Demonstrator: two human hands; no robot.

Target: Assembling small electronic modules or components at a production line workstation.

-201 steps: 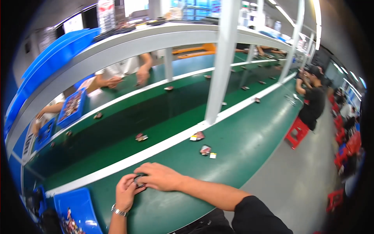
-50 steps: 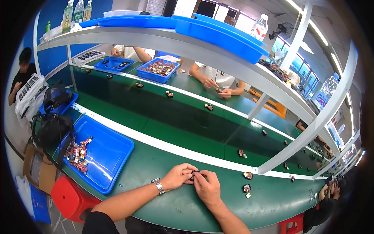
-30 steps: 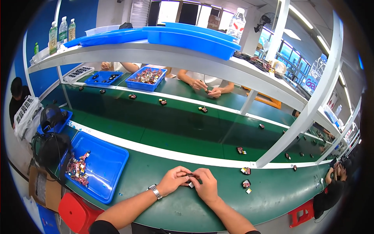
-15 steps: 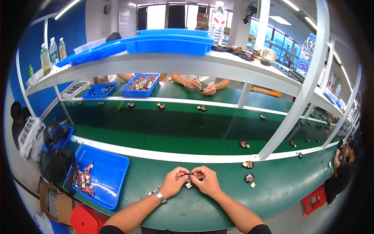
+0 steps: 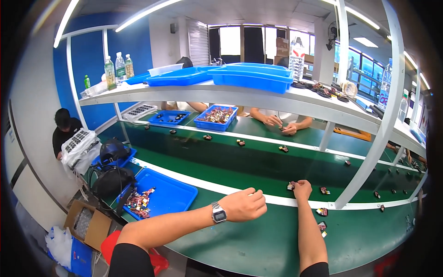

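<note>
Out over the green belt (image 5: 258,177), my right hand (image 5: 302,189) pinches a small black electronic module (image 5: 291,185) with a pale tag, at or just above the belt surface. My left hand (image 5: 242,205), with a wristwatch (image 5: 218,212) on its wrist, hovers above the near bench by the white rail. Its fingers are curled in, and whatever they hold, if anything, is hidden. Nearest my right forearm, a black module with a red board (image 5: 322,212) sits at the rail. Another module (image 5: 321,226) lies just nearer on the bench.
At left a blue tray (image 5: 184,190) holds a heap of small red-and-white parts (image 5: 140,203). A white shelf (image 5: 221,95) with blue bins spans above the belt, its slanted post (image 5: 364,161) standing right of my hands. Across the belt a co-worker's hands (image 5: 281,125) handle a small part.
My hands have parted from their shared hold near the bench's front. The right has carried the module forward onto the belt side; the left has lifted away. The view has swung left.
</note>
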